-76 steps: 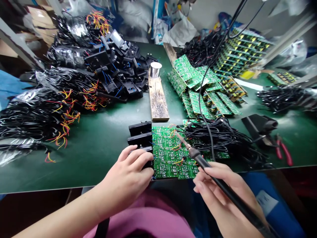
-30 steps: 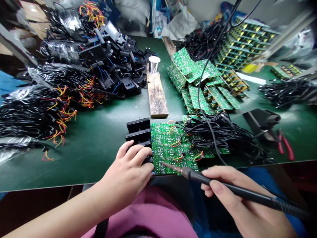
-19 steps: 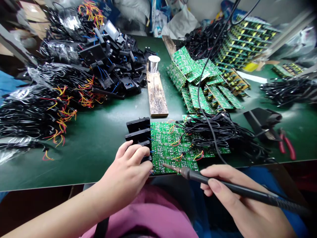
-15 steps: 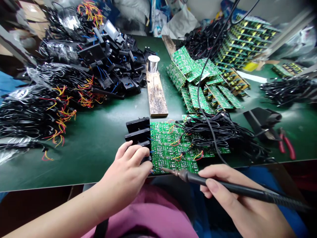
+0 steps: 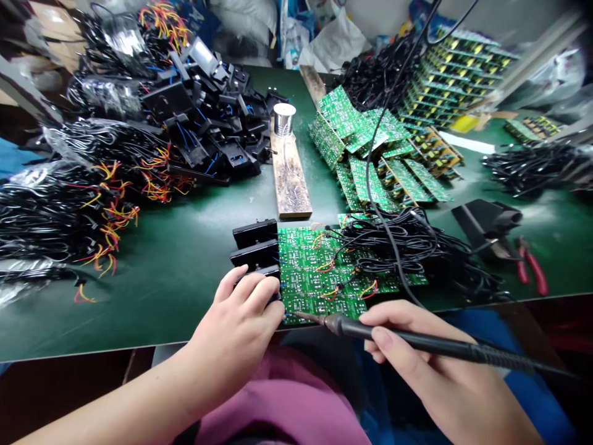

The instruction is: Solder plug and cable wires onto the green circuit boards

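Observation:
My left hand (image 5: 243,315) is closed over a black plastic housing at the left edge of the green circuit boards (image 5: 308,266); its fingertips hide most of that piece. Two more black housings (image 5: 254,233) stand in a row behind it, along the same edge. In my right hand (image 5: 412,358) is a black soldering iron (image 5: 417,341), held like a pen. Its tip lies over the front left corner of the boards, close to my left fingertips and a short blue wire. Red and yellow wires run from the boards to bundled black cables (image 5: 393,241).
A solder spool (image 5: 284,120) stands on a wooden block (image 5: 291,179) behind the boards. Black housings and cable bundles (image 5: 88,142) pile up at left. More boards (image 5: 380,148) are stacked at back right. Red-handled pliers (image 5: 532,269) lie at right.
The soldering iron in my right hand has moved left, its tip now nearer my left fingertips and the boards' edge. My left hand keeps its place on the black housing.

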Action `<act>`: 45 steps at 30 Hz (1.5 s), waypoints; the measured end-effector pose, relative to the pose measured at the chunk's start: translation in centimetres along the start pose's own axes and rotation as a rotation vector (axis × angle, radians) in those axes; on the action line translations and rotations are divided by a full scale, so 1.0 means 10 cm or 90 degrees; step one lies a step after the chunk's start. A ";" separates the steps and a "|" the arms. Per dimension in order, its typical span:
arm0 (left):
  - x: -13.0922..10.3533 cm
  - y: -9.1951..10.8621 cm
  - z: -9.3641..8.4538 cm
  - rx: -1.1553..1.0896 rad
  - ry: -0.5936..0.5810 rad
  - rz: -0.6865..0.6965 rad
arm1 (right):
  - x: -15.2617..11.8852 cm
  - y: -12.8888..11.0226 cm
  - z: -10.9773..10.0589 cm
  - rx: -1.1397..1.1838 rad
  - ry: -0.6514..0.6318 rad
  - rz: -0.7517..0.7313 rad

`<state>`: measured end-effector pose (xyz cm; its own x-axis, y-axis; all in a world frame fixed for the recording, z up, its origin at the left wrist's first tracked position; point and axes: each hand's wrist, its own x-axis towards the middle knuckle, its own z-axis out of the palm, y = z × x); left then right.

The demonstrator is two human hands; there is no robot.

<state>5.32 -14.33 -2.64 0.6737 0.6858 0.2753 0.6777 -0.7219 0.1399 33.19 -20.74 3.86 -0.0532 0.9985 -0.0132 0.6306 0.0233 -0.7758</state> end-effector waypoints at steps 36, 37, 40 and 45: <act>0.01 -0.03 -0.01 -0.002 0.001 0.014 | 0.09 0.14 -0.08 0.092 0.088 0.024; 0.01 -0.03 -0.01 -0.002 0.000 0.013 | 0.10 0.13 -0.07 0.094 0.093 0.020; 0.01 -0.03 -0.01 -0.004 -0.008 0.010 | 0.11 0.12 -0.06 0.095 0.101 0.018; 0.00 -0.03 -0.01 -0.006 -0.006 0.010 | 0.09 0.13 -0.05 0.101 0.089 0.012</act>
<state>5.14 -14.11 -2.58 0.6868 0.6754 0.2687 0.6643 -0.7333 0.1452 34.37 -19.76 3.18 0.0727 0.9961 0.0497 0.5001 0.0067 -0.8659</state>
